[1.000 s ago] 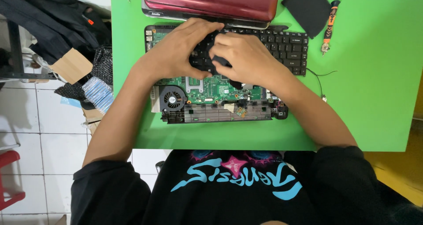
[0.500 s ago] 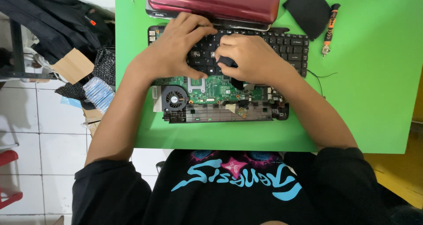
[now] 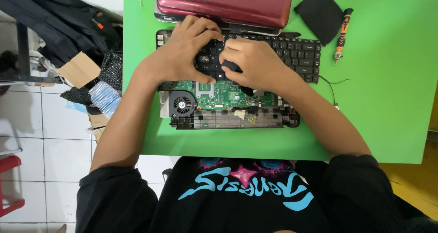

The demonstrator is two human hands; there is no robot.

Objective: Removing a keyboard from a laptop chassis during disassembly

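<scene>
Packages beside the bench

A brown cardboard piece and clear blue-tinted plastic packets are seen on the floor, left of the bench.

We seem to be at a small repair bench, likely in a home or a modest electronics workshop. A bright green worktop carries an opened laptop: bare motherboard with its fan, a loose keyboard, and a red lid set behind. A precision screwdriver and a black pouch lie nearby. Beside the worktop we see white floor tiles, cardboard and dark bags piled loosely.
</scene>
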